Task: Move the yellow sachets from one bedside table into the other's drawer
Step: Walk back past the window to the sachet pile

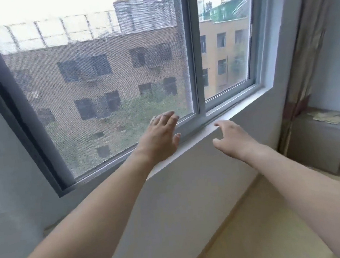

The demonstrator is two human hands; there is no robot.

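Observation:
Both my arms reach out toward a window. My left hand (161, 134) is spread flat with straight fingers, in front of the lower window frame and sill, and holds nothing. My right hand (232, 137) hangs in the air just before the white sill (203, 134), fingers loosely curled, empty. Far right, a grey bedside table (321, 144) stands in the corner with several yellowish sachets (329, 117) lying on its top. The other bedside table and its drawer are out of view.
A large sliding window (191, 63) with an insect screen fills the wall ahead. A patterned curtain (304, 62) hangs at the right beside the bedside table. Pale floor (269, 223) runs along the wall below the sill.

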